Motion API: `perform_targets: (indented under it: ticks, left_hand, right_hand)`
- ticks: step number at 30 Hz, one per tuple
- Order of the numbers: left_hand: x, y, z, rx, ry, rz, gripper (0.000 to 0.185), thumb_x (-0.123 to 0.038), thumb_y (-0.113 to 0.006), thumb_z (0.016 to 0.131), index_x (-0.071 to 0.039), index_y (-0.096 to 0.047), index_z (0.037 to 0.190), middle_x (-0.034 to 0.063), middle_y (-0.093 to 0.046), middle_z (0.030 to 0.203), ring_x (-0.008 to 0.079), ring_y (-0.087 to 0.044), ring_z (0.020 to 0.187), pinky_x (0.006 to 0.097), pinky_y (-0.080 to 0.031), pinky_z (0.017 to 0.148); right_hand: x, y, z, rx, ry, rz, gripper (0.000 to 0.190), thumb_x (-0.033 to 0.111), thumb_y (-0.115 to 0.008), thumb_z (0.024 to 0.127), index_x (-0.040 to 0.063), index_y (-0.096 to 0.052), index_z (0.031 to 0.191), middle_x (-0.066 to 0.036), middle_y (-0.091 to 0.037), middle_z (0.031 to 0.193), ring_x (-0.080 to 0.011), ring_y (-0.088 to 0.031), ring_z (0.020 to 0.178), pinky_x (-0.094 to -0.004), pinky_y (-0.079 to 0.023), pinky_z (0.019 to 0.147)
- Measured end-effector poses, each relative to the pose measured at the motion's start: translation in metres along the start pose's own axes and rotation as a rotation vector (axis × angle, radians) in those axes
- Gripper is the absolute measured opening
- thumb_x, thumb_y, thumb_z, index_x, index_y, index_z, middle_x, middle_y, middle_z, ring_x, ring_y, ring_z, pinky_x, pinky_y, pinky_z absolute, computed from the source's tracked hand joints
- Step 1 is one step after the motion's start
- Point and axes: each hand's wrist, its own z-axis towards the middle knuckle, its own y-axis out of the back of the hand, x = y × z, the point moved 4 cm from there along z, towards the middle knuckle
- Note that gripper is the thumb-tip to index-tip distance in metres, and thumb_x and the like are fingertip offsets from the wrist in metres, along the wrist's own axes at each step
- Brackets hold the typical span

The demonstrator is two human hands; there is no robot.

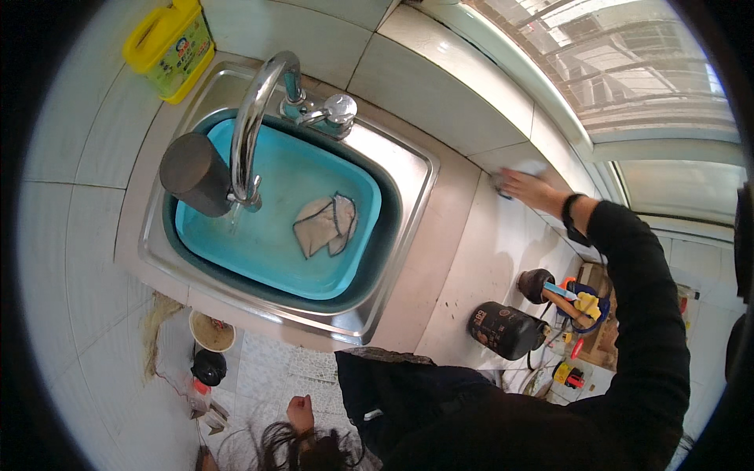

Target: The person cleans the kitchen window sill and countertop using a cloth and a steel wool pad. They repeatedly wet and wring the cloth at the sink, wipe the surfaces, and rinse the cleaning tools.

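My right hand (521, 185) reaches to the back of the tiled counter and presses what looks like a dark-edged cloth (502, 189) against the foot of the wall; the fingers hide most of it. Low in the view, my left hand (301, 414) hangs over the floor with its fingers curled, and nothing shows in it. A turquoise plastic basin (277, 281) sits in the steel sink (412, 176). Inside it, a folded beige cloth (324, 226) with dark edging lies in cloudy water. From the curved chrome faucet (246, 118), a thin stream runs into the basin.
A dark cylindrical container (194, 173) stands at the basin's left edge. A yellow-lidded tub (171, 53) is in the back left corner. Right of the sink are a black canister (506, 329), a brown pot (535, 285) and a wooden board (592, 282). A window (618, 65) is above.
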Motion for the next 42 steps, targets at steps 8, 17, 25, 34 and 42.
perform_targets:
  ticks: [8, 17, 25, 34, 42]
  left_hand:
    - [-0.028, 0.021, -0.001, -0.044, 0.088, 0.123, 0.025, -0.020, -0.069, 0.081, 0.000, -0.059, 0.069, 0.0086, -0.058, 0.059, 0.0164, -0.052, 0.053, 0.0353, -0.042, 0.052]
    - [0.075, 0.000, 0.025, -0.002, 0.087, 0.133, 0.024, -0.023, -0.071, 0.079, -0.002, -0.060, 0.072, 0.0065, -0.059, 0.062, 0.0150, -0.053, 0.058, 0.0344, -0.044, 0.053]
    - [0.018, 0.007, 0.039, -0.046, -0.006, -0.099, 0.027, -0.022, -0.073, 0.076, 0.001, -0.059, 0.070, 0.0088, -0.060, 0.062, 0.0197, -0.054, 0.055, 0.0363, -0.046, 0.056]
    - [0.040, 0.012, -0.033, 0.006, 0.141, 0.070, 0.026, -0.018, -0.069, 0.081, 0.003, -0.057, 0.070, 0.0128, -0.055, 0.058, 0.0233, -0.051, 0.051, 0.0377, -0.043, 0.052]
    - [0.008, 0.023, -0.049, -0.080, 0.055, 0.012, 0.022, -0.016, -0.069, 0.080, 0.001, -0.059, 0.070, 0.0119, -0.056, 0.059, 0.0232, -0.051, 0.051, 0.0364, -0.043, 0.051]
  right_hand:
    - [-0.207, 0.119, 0.151, -0.067, -0.400, -0.079, 0.039, 0.026, -0.055, 0.086, 0.021, -0.055, 0.125, 0.004, -0.041, 0.142, -0.0132, -0.030, 0.136, -0.0454, -0.002, 0.118]
    - [-0.228, 0.135, 0.069, -0.267, -0.588, -0.056, 0.056, 0.021, -0.050, 0.090, 0.019, -0.032, 0.143, 0.000, -0.032, 0.148, -0.0166, -0.027, 0.136, -0.0415, -0.005, 0.118]
    - [-0.056, 0.033, -0.081, -0.095, -0.185, 0.204, 0.038, 0.018, -0.047, 0.087, 0.017, -0.052, 0.125, 0.002, -0.053, 0.127, -0.0148, -0.038, 0.129, -0.0437, -0.009, 0.118]
    - [-0.135, 0.070, -0.003, -0.165, -0.318, 0.063, 0.033, 0.019, -0.047, 0.091, 0.014, -0.050, 0.124, 0.001, -0.055, 0.120, -0.0172, -0.043, 0.123, -0.0417, -0.015, 0.116]
    - [-0.296, 0.184, 0.104, -0.396, -0.685, 0.001, 0.053, 0.019, -0.048, 0.089, 0.017, -0.035, 0.141, 0.002, -0.031, 0.149, -0.0130, -0.026, 0.137, -0.0395, -0.005, 0.119]
